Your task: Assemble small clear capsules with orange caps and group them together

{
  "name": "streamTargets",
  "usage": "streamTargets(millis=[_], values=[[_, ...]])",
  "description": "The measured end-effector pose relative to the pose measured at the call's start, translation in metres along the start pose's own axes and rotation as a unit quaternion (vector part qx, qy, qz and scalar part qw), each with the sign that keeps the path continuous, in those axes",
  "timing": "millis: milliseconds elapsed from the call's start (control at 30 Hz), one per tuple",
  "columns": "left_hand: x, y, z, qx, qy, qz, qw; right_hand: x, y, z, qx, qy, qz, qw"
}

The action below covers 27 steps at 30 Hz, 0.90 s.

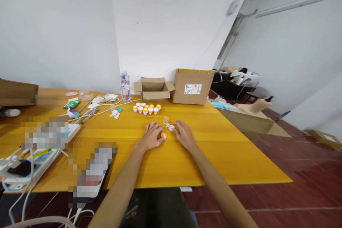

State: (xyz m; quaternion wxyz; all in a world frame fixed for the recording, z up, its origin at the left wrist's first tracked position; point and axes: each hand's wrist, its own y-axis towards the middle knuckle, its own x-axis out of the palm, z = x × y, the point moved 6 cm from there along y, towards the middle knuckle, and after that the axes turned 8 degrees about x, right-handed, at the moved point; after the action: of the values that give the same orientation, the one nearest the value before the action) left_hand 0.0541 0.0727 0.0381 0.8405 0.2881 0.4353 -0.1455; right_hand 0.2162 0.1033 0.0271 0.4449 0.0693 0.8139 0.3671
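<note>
My left hand (153, 137) rests low over the table, its thumb and fingers closed around a small orange ring-shaped cap (164, 135) with something white in its middle. Opposite it, my right hand (184, 135) has its fingers bent and apart, the tips at the edge of a small white disc (171, 127). A tiny white piece with dark spots (167, 125) lies against that disc. Just behind stands a small clear cup (166, 119). Farther back, several orange-and-white capped little containers (145, 109) are grouped together.
An open cardboard box (156, 95), a closed carton (192, 87) and a water bottle (125, 85) stand by the wall. At left lie a phone (93, 172), a power strip (42, 158), cables and a teal ring (119, 109) beside small white parts. The table (227, 156) ends at the right.
</note>
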Motion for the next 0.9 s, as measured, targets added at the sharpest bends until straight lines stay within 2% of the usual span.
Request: streamTargets(millis=[133, 367, 633, 800, 900], values=[[0.000, 0.000, -0.004, -0.010, 0.007, 0.015, 1.000, 0.004, 0.000, -0.005, -0.008, -0.006, -0.027, 1.000], [0.002, -0.002, -0.010, -0.025, 0.012, 0.031, 0.999, 0.005, 0.001, 0.001, 0.061, -0.067, -0.052, 0.995], [0.001, -0.001, -0.009, -0.022, 0.014, 0.039, 0.999, 0.015, 0.002, -0.018, 0.008, -0.085, -0.079, 0.993], [0.000, -0.001, -0.010, -0.022, 0.011, 0.056, 0.998, 0.018, 0.000, -0.017, -0.014, -0.073, -0.079, 0.994], [-0.003, -0.001, -0.012, -0.029, 0.002, 0.084, 0.996, 0.017, -0.001, -0.017, -0.026, -0.068, -0.077, 0.994]])
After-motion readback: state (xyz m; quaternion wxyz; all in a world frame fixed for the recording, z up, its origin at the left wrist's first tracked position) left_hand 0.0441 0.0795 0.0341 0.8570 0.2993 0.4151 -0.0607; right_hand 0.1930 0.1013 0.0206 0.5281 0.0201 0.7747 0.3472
